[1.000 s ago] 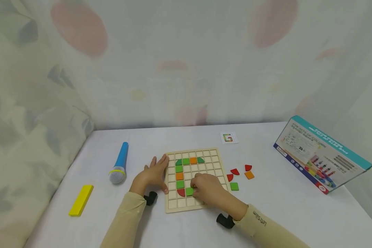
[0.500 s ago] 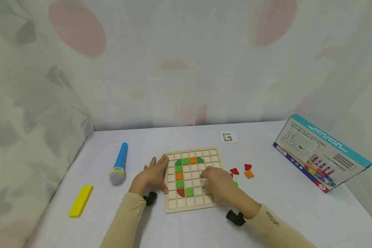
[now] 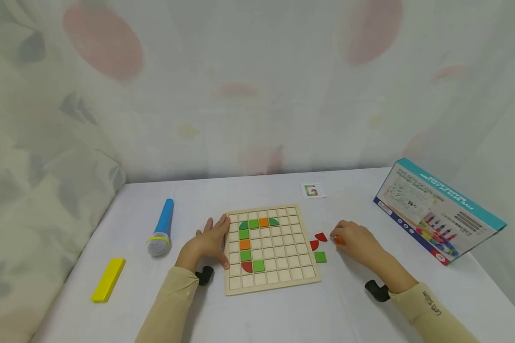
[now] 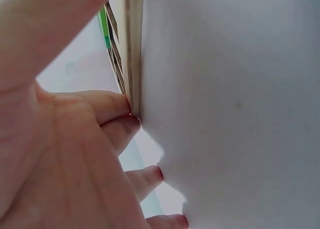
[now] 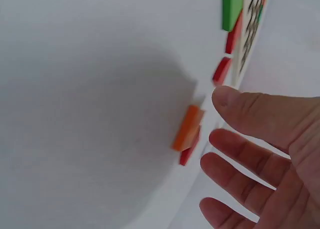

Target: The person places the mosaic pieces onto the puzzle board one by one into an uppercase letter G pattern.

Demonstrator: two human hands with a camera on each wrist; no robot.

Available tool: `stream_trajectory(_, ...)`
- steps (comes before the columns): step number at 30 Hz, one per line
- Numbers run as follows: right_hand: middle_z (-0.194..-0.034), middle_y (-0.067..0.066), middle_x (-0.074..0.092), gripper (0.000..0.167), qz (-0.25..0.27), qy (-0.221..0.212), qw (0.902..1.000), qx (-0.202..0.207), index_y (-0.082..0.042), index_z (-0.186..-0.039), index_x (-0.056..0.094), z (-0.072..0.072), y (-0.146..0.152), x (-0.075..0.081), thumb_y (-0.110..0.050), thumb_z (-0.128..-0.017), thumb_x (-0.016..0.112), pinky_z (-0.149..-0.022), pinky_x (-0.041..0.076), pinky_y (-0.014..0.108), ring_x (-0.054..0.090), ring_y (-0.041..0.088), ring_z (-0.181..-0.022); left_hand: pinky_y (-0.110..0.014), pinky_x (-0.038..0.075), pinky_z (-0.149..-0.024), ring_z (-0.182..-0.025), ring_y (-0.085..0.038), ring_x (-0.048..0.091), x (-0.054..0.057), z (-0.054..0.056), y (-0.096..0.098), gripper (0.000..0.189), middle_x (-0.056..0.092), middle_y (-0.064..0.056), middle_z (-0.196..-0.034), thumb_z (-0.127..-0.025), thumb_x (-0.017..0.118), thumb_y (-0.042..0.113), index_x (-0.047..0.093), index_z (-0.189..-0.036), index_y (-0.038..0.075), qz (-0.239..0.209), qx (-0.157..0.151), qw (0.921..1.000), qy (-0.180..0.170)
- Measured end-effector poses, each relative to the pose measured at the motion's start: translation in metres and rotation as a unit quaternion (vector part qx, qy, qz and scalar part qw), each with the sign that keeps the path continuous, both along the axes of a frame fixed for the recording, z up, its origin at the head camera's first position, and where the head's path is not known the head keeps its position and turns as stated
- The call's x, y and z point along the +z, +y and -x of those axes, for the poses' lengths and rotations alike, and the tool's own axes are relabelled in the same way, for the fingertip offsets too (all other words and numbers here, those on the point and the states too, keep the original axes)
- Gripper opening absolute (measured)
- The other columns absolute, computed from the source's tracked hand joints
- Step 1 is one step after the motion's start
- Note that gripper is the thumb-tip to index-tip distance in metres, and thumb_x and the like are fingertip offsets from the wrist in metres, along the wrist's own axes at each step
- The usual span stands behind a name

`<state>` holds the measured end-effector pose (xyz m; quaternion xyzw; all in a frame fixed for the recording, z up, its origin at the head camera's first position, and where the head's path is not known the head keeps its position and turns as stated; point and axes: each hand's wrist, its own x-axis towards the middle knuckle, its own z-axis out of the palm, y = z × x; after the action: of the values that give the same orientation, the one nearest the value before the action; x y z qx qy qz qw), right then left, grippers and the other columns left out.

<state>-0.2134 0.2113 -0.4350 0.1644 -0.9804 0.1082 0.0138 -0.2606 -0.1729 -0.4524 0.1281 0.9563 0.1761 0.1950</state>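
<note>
- While the spread left hand (image 3: 205, 245) touches the wooden board (image 3: 279, 252), the right hand (image 3: 358, 242), fingers parted, is just by the orange tile (image 5: 185, 128), right of the board.
- Box (image 3: 433, 214) reads "FIVE SETS OF COLUMN BEADED BOXES".
- Right sleeve (image 3: 425, 312) reads "Let's Slim".

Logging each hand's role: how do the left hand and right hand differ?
The left hand touches the board at its left edge; the right hand is off the board, to its right. The right hand is by a loose orange tile; the left hand is by no loose tile. Both are bare, with tan sleeves.
</note>
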Motion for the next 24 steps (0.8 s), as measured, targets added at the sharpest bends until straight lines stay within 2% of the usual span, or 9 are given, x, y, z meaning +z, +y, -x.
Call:
stream_trajectory(3,-0.093,0.004,0.062,0.020,0.001,-0.020,0.9998,0.002,-0.011,-0.094,0.073,0.000,0.005,-0.002,-0.008,-0.075,0.075,-0.076,0.052,0.039,0.057,0.021,-0.083,-0.072,0.004,-0.098,-0.137,-0.045,-0.005,0.000,0.000,0.000,0.132,0.002,-0.009,-0.155,-0.045,0.091,0.033,0.012,-0.149,0.010,0.000,-0.002,1.0000,0.001)
stream_trajectory(9,-0.090,0.004,0.060,0.022,-0.008,-0.006,0.9999,-0.011,-0.012,-0.095,0.073,0.002,0.010,-0.006,-0.005,-0.074,0.075,-0.073,0.053,0.037,0.056,0.020,-0.080,-0.072,0.005,-0.097,-0.137,-0.045,-0.004,0.001,-0.001,0.000,0.132,0.003,-0.009,-0.155,-0.044,0.091,0.033,0.013,-0.149,0.010,0.000,0.001,1.0000,0.003)
stream_trajectory(16,-0.092,0.005,0.060,0.022,-0.008,-0.012,0.9997,-0.018,-0.011,-0.092,0.072,0.004,0.014,-0.010,-0.007,-0.072,0.077,-0.074,0.053,0.038,0.056,0.021,-0.081,-0.072,0.005,-0.098,-0.137,-0.045,-0.004,0.002,-0.003,0.000,0.132,0.004,-0.010,-0.155,-0.045,0.091,0.033,0.014,-0.149,0.009,0.002,0.003,1.0000,0.004)
stream_trajectory(24,-0.085,0.002,0.061,0.025,-0.006,0.045,0.9990,0.002,-0.009,-0.092,0.068,0.000,-0.003,-0.003,-0.016,-0.071,0.078,-0.069,0.052,0.034,0.053,0.017,-0.075,-0.072,0.005,-0.098,-0.137,-0.045,-0.004,0.002,-0.003,0.000,0.131,0.003,-0.010,-0.155,-0.045,0.091,0.031,0.014,-0.149,0.009,-0.004,0.000,1.0000,0.006)
